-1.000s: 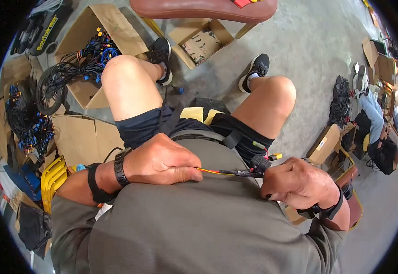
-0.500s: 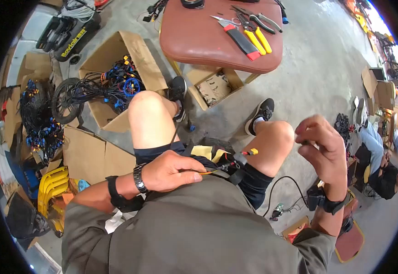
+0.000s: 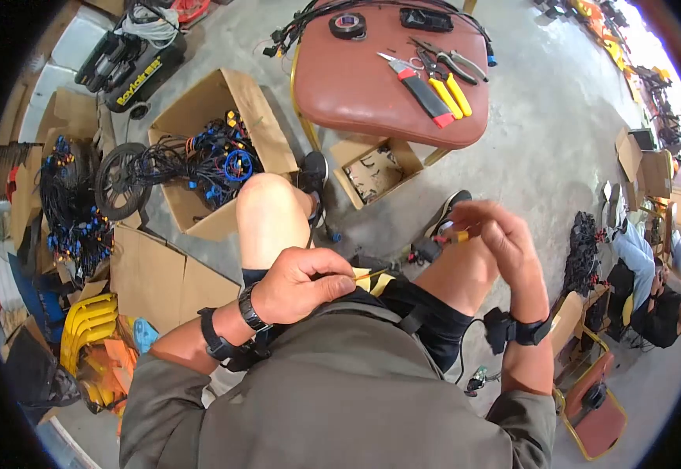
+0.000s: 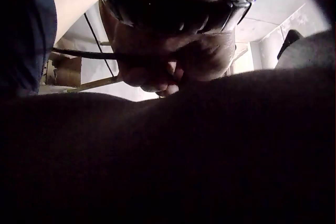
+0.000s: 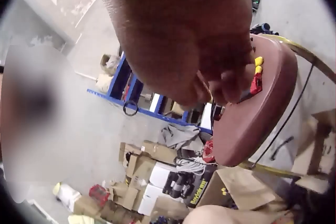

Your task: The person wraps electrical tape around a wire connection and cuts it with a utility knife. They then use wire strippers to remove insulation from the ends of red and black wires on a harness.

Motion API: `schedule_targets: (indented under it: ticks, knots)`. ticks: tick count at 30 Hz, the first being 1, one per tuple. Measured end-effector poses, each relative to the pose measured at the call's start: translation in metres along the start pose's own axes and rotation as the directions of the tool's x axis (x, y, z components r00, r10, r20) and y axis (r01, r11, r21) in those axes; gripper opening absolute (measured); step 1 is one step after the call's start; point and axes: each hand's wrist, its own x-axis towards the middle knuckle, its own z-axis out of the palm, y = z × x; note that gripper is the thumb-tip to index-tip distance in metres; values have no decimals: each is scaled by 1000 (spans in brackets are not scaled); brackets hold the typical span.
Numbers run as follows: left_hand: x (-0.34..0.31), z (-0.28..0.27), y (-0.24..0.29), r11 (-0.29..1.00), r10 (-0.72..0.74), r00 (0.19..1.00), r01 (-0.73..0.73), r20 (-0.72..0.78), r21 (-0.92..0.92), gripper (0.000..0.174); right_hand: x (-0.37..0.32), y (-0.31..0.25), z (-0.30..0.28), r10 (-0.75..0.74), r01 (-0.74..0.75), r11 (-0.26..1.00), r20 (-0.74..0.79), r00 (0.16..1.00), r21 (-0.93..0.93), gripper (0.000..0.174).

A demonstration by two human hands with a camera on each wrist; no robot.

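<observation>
Between its thumb and fingers, my left hand (image 3: 305, 285) pinches a thin cable with yellow and red wires (image 3: 370, 274) above the lap. That cable runs right to a blurred dark connector (image 3: 428, 248) and a small yellow plug (image 3: 459, 236). My right hand (image 3: 505, 238) is raised over the right knee, its bent fingers right beside the yellow plug. I cannot tell whether it holds anything. In the dark left wrist view the left hand (image 4: 157, 61) has its fingers curled, with a black cable (image 4: 89, 54) passing beside it. The right hand (image 5: 184, 45) points downward in the right wrist view.
A brown padded chair (image 3: 387, 102) ahead bears a red-black knife (image 3: 426, 98), yellow-handled cutters (image 3: 451, 94), pliers and black tape (image 3: 347, 26). Cardboard boxes (image 3: 278, 148) of cables stand at left. A person (image 3: 661, 305) sits far right.
The right hand went from beside the connector out to the right and back to the yellow plug. The left hand kept its pinch on the wires. The head view shifted, showing more of the chair.
</observation>
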Motion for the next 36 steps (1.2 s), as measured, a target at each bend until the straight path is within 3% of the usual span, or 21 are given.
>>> schedule_targets:
  ticks: [2,3,6,7,9,13,15,17,19,22,26,29,32,33,36]
  knots:
    - [8,0,2,997,81,996,-81,-31,-7,10,-5,-1,13,-48,43,994,50,998,104,39]
    - [12,2,5,994,111,992,-111,-56,1,10,-6,-8,21,-71,69,991,10,997,116,33]
    - [26,1,13,990,137,990,-138,-19,-39,13,0,-10,21,107,-91,987,-117,987,132,24]
    - [31,0,17,992,111,993,-109,32,-62,15,6,-15,23,90,-49,975,-185,979,216,18]
    - [39,0,21,995,91,986,-84,141,-56,25,13,-21,17,0,32,986,-186,982,166,16]
    - [49,13,39,1000,-7,982,12,188,-21,35,28,-50,15,-181,193,978,-143,973,79,14]
    - [59,17,45,996,21,972,0,234,-90,34,38,-60,12,-267,272,962,-85,960,41,19]
    - [66,20,43,985,93,961,-50,260,-167,30,44,-71,12,-267,276,951,-85,960,136,26]
    - [66,23,52,987,130,969,-105,209,-126,28,48,-84,15,-299,309,938,-82,951,159,43]
    - [74,23,60,963,255,962,-243,101,-119,21,54,-88,21,-295,336,905,-185,937,260,48]
    - [85,25,66,905,399,915,-404,-65,-130,12,53,-69,26,-204,215,972,-114,972,99,52]
    - [95,20,65,892,433,889,-447,-151,-69,11,49,-71,38,-339,340,939,17,941,-53,44]
    - [89,27,77,881,433,859,-467,-272,-72,11,44,-74,59,-298,299,940,-28,954,164,34]
    - [87,30,82,886,424,855,-460,-298,-60,13,44,-70,70,-238,253,948,-98,966,194,20]
    - [84,30,80,862,438,849,-490,-296,-131,12,55,-12,73,-324,328,941,51,945,-84,12]
